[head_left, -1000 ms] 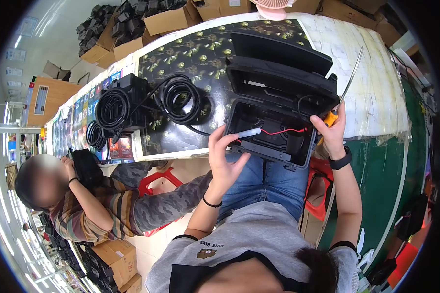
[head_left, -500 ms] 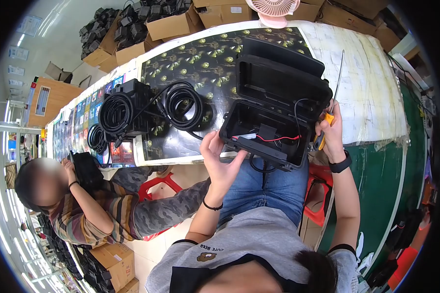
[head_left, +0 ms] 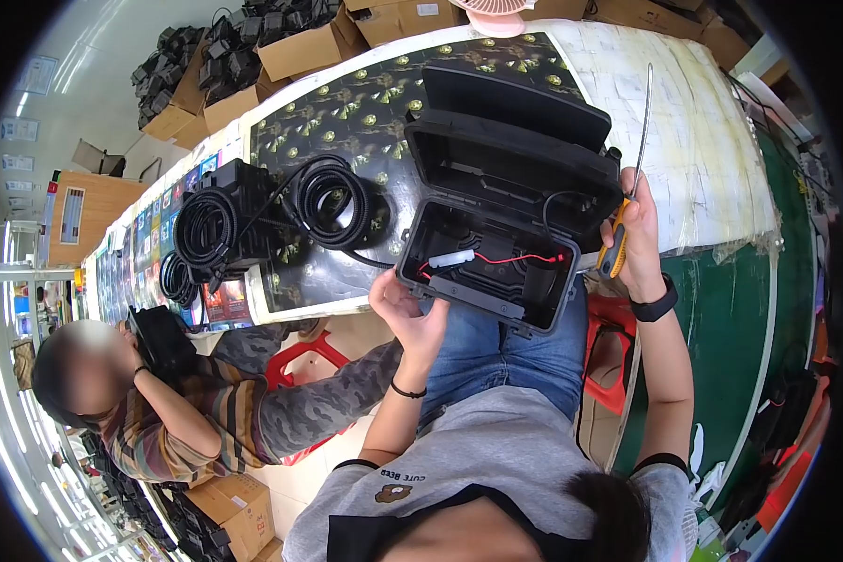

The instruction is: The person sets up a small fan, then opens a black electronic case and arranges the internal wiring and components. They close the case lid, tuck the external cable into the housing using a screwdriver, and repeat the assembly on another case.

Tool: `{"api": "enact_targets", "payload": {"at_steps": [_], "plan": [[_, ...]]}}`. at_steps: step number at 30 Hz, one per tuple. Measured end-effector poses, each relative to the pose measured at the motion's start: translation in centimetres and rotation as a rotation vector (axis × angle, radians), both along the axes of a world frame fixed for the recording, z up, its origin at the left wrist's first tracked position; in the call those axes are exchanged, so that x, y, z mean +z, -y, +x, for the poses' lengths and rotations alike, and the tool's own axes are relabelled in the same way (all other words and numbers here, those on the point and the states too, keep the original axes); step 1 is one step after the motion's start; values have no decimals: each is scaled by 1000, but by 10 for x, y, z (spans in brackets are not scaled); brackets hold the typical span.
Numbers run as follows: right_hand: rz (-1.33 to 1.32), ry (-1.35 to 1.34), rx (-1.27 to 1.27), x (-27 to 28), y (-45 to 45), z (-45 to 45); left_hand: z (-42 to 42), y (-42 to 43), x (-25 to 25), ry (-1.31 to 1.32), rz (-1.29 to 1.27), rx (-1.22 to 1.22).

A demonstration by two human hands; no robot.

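Observation:
A black box (head_left: 496, 304) lies open at the table's front edge, its lid (head_left: 506, 169) raised on the far side. Inside it are a white connector (head_left: 452, 258) and a red wire (head_left: 515, 259). My left hand (head_left: 410, 314) holds the box's near left corner, thumb on the front rim and the other fingers partly hidden beneath. A screwdriver with an orange and grey handle (head_left: 613, 245) is in my right hand (head_left: 639, 234), its long shaft pointing up and away, beside the right side of the box.
Coiled black cables (head_left: 332, 201) and another black box (head_left: 244, 187) lie on the table to the left. A pink fan (head_left: 498, 17) stands at the far edge. A co-worker (head_left: 169, 403) sits at the left. Cardboard boxes (head_left: 309, 47) stand behind the table.
The white connector has left my left hand and lies in the box. That hand has moved down to the box's corner. The screwdriver's shaft has swung to a steeper angle.

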State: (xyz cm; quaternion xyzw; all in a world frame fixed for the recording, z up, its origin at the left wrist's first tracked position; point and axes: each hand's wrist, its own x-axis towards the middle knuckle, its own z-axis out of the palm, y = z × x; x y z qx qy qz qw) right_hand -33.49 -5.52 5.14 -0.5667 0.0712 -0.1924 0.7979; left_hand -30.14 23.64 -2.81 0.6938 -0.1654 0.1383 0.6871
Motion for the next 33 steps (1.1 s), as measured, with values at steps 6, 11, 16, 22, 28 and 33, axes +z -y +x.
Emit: {"api": "enact_targets", "payload": {"at_steps": [6,11,16,22,28,33], "plan": [[1,-27,-13,20,-11,-8,-7,-2,-12,27,24,61],[-15,-24,-47,27,-14,-10,-11,-2,-21,95,37,94],[-41,73,34,20,-6,-13,-10,0,-16,92,60,72],[-379,80,116,24,1,-20,-1,11,9,74,-14,27],[-447,33,139,20,-6,-16,16,21,25,43,-57,31],[-384,13,135,15,-10,-14,18,8,42,71,240,1]]}}
